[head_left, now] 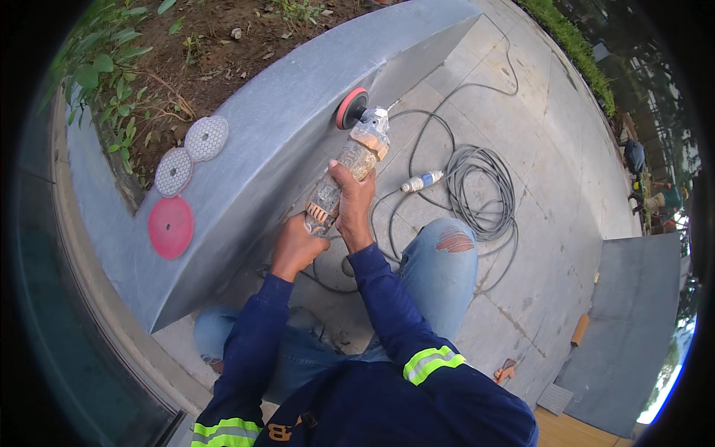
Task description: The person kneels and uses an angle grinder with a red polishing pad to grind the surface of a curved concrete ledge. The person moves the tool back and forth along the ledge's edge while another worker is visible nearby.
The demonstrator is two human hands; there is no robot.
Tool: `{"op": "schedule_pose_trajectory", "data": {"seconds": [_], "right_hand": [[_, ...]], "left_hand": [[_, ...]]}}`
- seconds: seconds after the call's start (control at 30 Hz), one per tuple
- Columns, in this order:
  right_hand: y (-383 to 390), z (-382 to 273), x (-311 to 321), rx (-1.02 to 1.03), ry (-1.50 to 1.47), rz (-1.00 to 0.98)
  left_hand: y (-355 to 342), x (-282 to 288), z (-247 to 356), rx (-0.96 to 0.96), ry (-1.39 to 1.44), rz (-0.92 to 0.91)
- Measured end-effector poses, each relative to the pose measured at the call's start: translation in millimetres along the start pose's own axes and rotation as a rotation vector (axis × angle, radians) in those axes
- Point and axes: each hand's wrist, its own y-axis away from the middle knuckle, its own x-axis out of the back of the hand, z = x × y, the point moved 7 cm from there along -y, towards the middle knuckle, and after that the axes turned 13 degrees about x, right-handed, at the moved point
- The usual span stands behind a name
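Note:
Both hands hold an angle grinder (344, 177), dusty and orange-brown, with a red-rimmed round pad (351, 109) at its head. My right hand (354, 197) wraps the body, thumb on top. Behind it, my left hand (296, 249) is closed around the rear end. The pad stands against or very close to the side face of a smooth grey stone planter wall (261, 141); contact cannot be made out. On the wall's top lie two white honeycomb-patterned polishing pads (205, 138) and a pink polishing pad (170, 228), left of my hands.
A coiled grey cable (480, 194) and a white-and-blue plug connector (421, 181) lie on the paved floor (551, 201) to the right. Soil and plants (104, 67) fill the planter. At the lower right are a dark grey panel (625, 320) and an orange block (579, 330).

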Motion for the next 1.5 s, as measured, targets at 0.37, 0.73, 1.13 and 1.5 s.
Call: {"op": "schedule_pose_trajectory", "data": {"seconds": [0.37, 0.73, 1.13, 1.5], "right_hand": [[-13.2, 3.9, -1.2, 0.000, -0.049, 0.019], [-25.2, -16.7, -12.5, 0.047, -0.093, 0.015], [1.9, 13.8, -3.4, -0.018, -0.170, 0.084], [10.0, -10.3, -20.9, -0.035, -0.162, 0.071]], "left_hand": [[-15.3, 3.8, 11.4, 0.010, -0.063, 0.003], [-17.3, 8.8, 30.3, -0.104, -0.022, 0.015], [-10.6, 10.3, -0.5, 0.050, -0.091, 0.011], [13.1, 26.4, 13.8, 0.010, -0.066, 0.013]]}}
